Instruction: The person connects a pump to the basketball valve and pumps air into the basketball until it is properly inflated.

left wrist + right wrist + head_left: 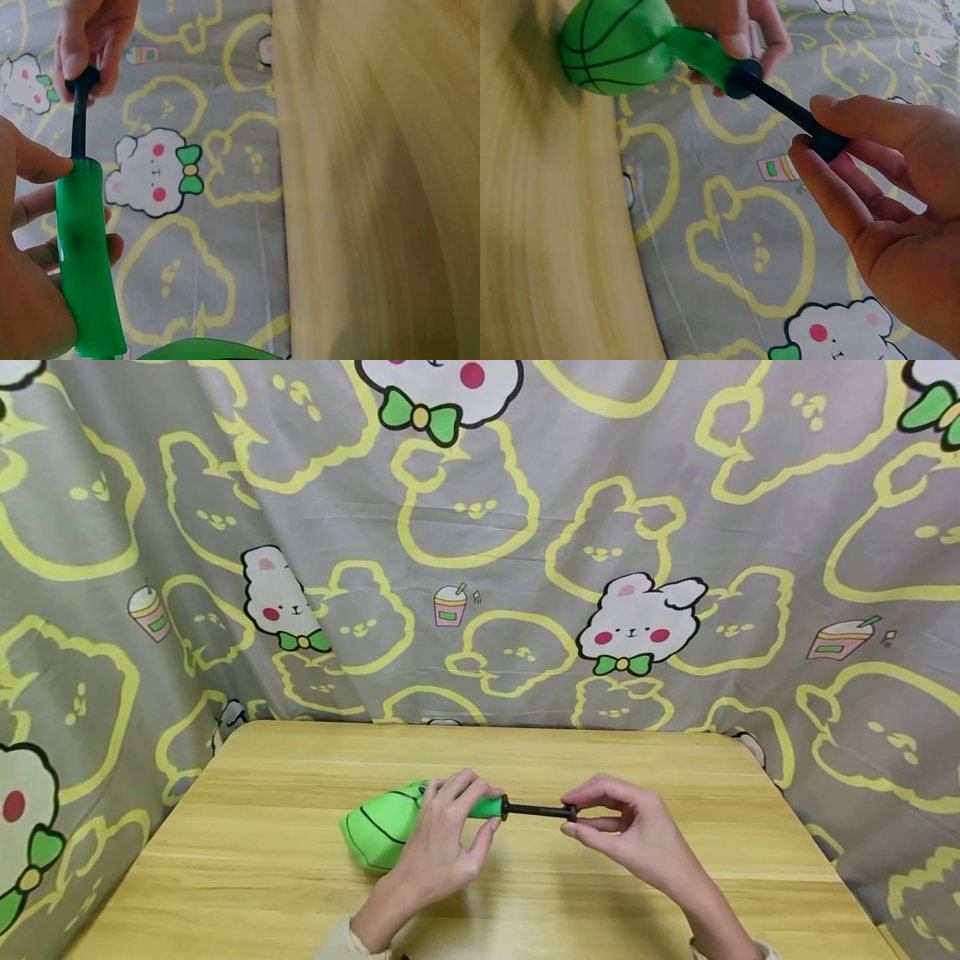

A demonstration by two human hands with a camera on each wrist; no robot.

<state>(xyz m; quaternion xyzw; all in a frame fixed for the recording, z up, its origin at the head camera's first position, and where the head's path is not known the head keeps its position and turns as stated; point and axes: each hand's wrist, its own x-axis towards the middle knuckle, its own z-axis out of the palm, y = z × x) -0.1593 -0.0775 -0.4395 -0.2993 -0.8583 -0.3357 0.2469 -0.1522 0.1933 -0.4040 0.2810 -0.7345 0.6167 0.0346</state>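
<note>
A small hand pump with a green barrel (pixel 81 255) and a black plunger rod (pixel 536 810) lies level in the air above the table. My left hand (pixel 448 831) grips the barrel. With thumb and fingertips, my right hand (pixel 637 831) pinches the black end knob (pixel 827 142) of the rod, which is drawn well out of the barrel. At the barrel's far end is a green ball (pixel 619 45) with black basketball lines, looking partly slack and creased in the head view. The left hand hides where ball and pump meet in the head view.
A wooden table (pixel 300 893) spreads beneath both hands. Behind it and at both sides hangs a grey curtain (pixel 510 543) with yellow outlines and white cartoon rabbits, reaching down to the table's back edge.
</note>
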